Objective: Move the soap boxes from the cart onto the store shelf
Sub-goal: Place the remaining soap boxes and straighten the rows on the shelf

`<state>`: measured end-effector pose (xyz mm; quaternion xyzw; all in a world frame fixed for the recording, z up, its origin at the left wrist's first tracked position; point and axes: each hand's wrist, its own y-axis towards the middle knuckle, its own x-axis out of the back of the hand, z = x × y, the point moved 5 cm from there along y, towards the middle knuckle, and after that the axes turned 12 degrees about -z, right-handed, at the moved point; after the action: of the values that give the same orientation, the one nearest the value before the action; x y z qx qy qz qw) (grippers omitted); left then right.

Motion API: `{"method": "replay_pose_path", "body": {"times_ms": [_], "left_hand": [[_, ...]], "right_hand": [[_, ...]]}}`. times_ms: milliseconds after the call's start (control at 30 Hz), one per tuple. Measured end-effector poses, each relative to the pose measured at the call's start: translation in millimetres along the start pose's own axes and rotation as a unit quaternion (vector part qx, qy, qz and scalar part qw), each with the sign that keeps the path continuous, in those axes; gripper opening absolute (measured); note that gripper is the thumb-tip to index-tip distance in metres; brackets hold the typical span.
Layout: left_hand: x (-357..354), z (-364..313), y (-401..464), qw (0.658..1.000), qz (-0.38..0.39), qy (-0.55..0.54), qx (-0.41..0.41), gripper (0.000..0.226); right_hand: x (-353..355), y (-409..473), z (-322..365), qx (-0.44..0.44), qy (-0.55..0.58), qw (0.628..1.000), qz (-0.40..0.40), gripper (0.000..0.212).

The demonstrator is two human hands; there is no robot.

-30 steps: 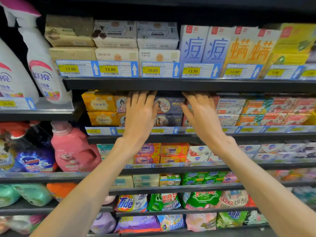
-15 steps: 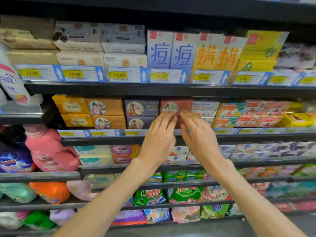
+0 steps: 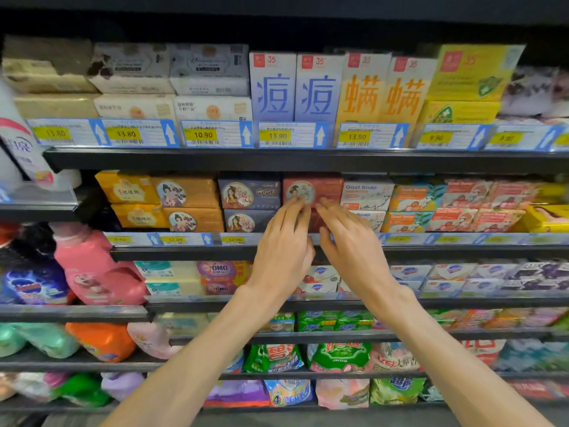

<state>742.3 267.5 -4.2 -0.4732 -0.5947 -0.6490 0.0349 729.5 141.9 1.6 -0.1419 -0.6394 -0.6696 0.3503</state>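
Note:
A red soap box (image 3: 320, 188) with a round portrait label stands on the second shelf (image 3: 184, 253), on top of another red box that my hands mostly hide. My left hand (image 3: 284, 248) and my right hand (image 3: 348, 241) are side by side in front of these red boxes, fingers stretched out, fingertips touching or nearly touching the box fronts. Neither hand holds anything. Left of the red boxes stand dark blue soap boxes (image 3: 249, 194) and orange soap boxes (image 3: 184, 192), stacked two high. The cart is out of view.
White Goat Soap boxes (image 3: 366, 194) stand right of the red ones. The top shelf holds tall blue and yellow boxes (image 3: 317, 87) above price tags (image 3: 277, 135). Detergent bottles (image 3: 89, 269) fill the left side; lower shelves hold soaps and bagged powder.
Both hands have moved right along the second shelf, from either side of the dark blue boxes to the red boxes, and have come close together. The view has shifted right.

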Motion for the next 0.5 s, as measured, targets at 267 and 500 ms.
{"method": "replay_pose_path", "body": {"times_ms": [267,500], "left_hand": [[36.4,29.5,30.1,0.994,-0.112,0.007,-0.004,0.038],[33.3,42.7,65.7,0.996,-0.045,0.074,0.018,0.035]], "right_hand": [[36.4,27.0,-25.7,-0.028,-0.017,0.995,-0.094,0.03],[24.7,48.7,-41.5,-0.06,-0.07,0.995,-0.032,0.045]]}}
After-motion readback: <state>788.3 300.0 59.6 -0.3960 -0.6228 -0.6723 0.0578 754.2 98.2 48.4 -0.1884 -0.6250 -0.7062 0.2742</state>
